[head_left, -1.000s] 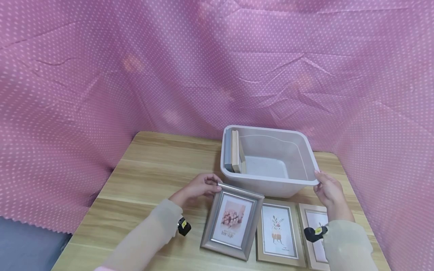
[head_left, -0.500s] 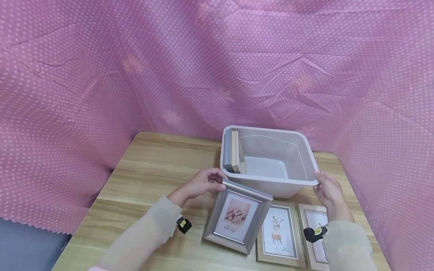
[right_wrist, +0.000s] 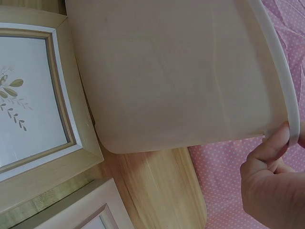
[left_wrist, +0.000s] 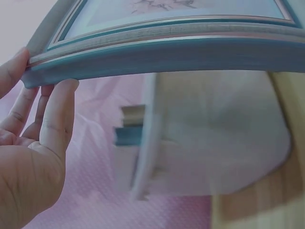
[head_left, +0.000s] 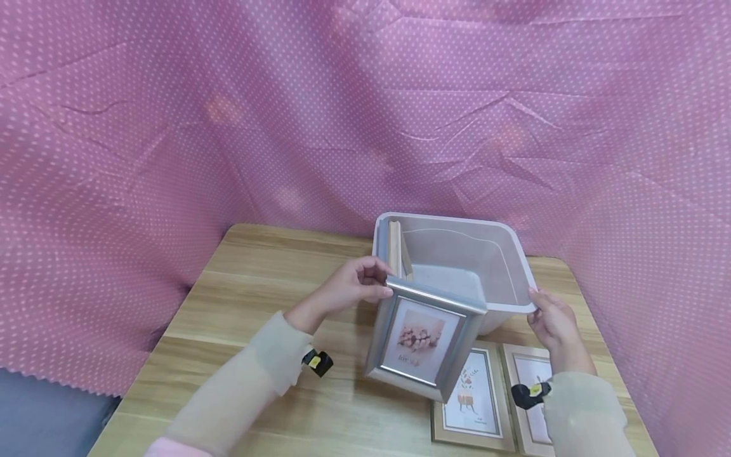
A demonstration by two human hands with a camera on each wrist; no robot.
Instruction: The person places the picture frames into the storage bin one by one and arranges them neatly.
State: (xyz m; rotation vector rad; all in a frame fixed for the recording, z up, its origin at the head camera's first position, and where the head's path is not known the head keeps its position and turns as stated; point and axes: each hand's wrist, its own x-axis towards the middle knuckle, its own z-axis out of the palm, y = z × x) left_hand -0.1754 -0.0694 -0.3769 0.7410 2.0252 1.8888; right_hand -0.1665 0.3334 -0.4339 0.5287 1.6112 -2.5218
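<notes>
My left hand (head_left: 355, 285) pinches the upper left corner of a silver picture frame (head_left: 394, 371) that shows a pink flower print. The frame is tilted and raised in front of the grey plastic bin (head_left: 511, 254), overlapping its near wall in the head view. In the left wrist view the thumb and fingers (left_wrist: 59, 114) grip the frame's corner. My right hand (head_left: 556, 327) holds the bin's near right corner, thumb and fingers about the rim (right_wrist: 286, 86). Inside the bin, a blue-grey frame (head_left: 383, 238) and a light wooden frame (head_left: 395, 247) stand upright along the left wall.
Two more picture frames lie flat on the wooden table (head_left: 257, 279): a tan one (head_left: 497, 438) with a plant print, partly behind the silver frame, and a pale one (head_left: 533, 438) beneath my right wrist. Pink dotted cloth (head_left: 320, 114) hangs around the table's back and sides.
My left hand has lifted the silver picture frame off the table and carried it up and to the right, towards the bin. My right hand has stayed on the bin's corner.
</notes>
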